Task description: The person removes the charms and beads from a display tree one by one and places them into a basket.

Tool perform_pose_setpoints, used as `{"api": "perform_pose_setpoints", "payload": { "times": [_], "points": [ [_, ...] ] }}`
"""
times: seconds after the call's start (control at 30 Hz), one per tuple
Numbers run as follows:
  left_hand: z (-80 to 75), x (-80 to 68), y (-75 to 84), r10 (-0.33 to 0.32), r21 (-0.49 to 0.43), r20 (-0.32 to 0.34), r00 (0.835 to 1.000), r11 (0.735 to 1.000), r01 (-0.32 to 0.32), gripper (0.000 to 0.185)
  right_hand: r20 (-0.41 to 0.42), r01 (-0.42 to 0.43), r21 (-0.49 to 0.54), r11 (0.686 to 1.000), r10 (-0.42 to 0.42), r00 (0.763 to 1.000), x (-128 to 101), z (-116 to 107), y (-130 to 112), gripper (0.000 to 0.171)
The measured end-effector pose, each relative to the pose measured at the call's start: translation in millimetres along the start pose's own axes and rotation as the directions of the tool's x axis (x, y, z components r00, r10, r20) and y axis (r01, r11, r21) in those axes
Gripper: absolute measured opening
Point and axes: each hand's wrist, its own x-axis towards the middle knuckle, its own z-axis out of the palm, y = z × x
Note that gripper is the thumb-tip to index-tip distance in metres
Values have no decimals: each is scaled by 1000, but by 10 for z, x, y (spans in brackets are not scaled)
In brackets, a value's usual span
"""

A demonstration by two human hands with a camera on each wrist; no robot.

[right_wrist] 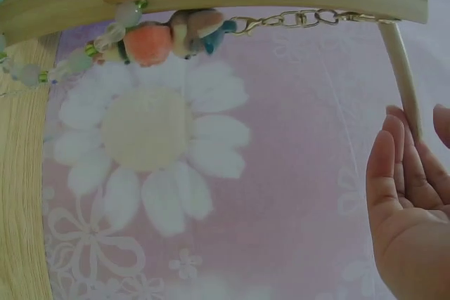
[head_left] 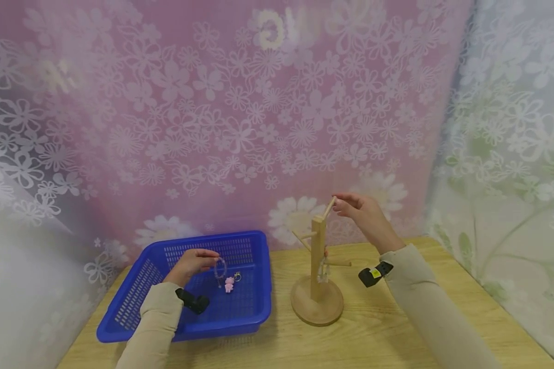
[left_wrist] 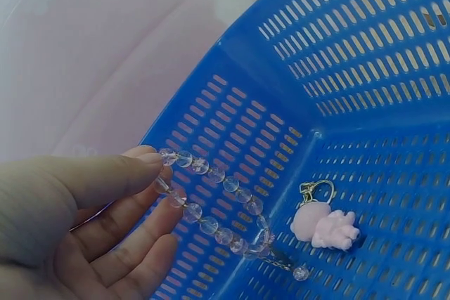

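Observation:
My left hand (head_left: 209, 256) is inside the blue slotted basket (head_left: 134, 297) and pinches a clear bead bracelet (head_left: 220, 269) between thumb and fingers (left_wrist: 140, 166). The bracelet (left_wrist: 211, 201) hangs just above the basket floor. A pink charm on a small ring (left_wrist: 325, 228) lies on the floor beside it. To the right stands a wooden peg stand (head_left: 317, 271). My right hand (head_left: 342, 201) is at the tip of its top peg (head_left: 329, 206), and the straight fingers (right_wrist: 394, 152) lie against the peg (right_wrist: 402, 79). A chained charm (right_wrist: 169, 40) hangs down along the post.
The basket (left_wrist: 365, 68) and stand sit on a wooden table (head_left: 378, 333). Flower-patterned sheets close off the back and both sides. The stand's lower pegs (head_left: 339, 264) stick out sideways, and beads (head_left: 323, 270) dangle near its round base.

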Motion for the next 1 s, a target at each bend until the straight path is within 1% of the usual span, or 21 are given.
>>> {"api": "perform_pose_setpoints", "payload": {
  "times": [0.27, 0.37, 0.47, 0.57, 0.63, 0.73, 0.87, 0.97, 1.0],
  "points": [
    [-11, -4, 13, 17, -32, -9, 1000, 999, -18, 33, 49, -34, 113, 993, 29, 998, 86, 19, -32, 37],
    [-23, -7, 26, 7, -51, 0, 1000, 999, -7, 36, 57, -30, 123, 992, 23, 998, 79, 8, -34, 34],
    [-43, -1, 36, -10, -62, 0, 1000, 998, 10, 38, 52, -26, 105, 994, 20, 998, 59, -5, -32, 33],
    [-75, -7, 67, -20, -62, -10, 1000, 998, 19, 39, 34, -24, 70, 997, 22, 999, 24, -10, -34, 34],
    [-93, -19, 111, -22, -45, -17, 1000, 999, 22, 40, 10, -22, 37, 999, 21, 1000, -2, -11, -32, 35],
    [-110, -30, 197, -5, -22, 3, 1000, 1000, 5, 42, -27, -12, 28, 1000, 13, 1000, -37, -9, -22, 35],
    [-93, -38, 310, 26, 10, 27, 999, 1000, -26, 43, -63, -3, 87, 996, 8, 998, -87, -3, 6, 34],
    [-49, -44, 393, 45, 28, 43, 998, 999, -46, 44, -96, 14, 130, 991, -1, 995, -130, 3, 26, 33],
    [-32, -48, 420, 62, 32, 52, 997, 997, -63, 44, -111, 23, 139, 990, -8, 994, -140, 7, 29, 34]
  ]
}}
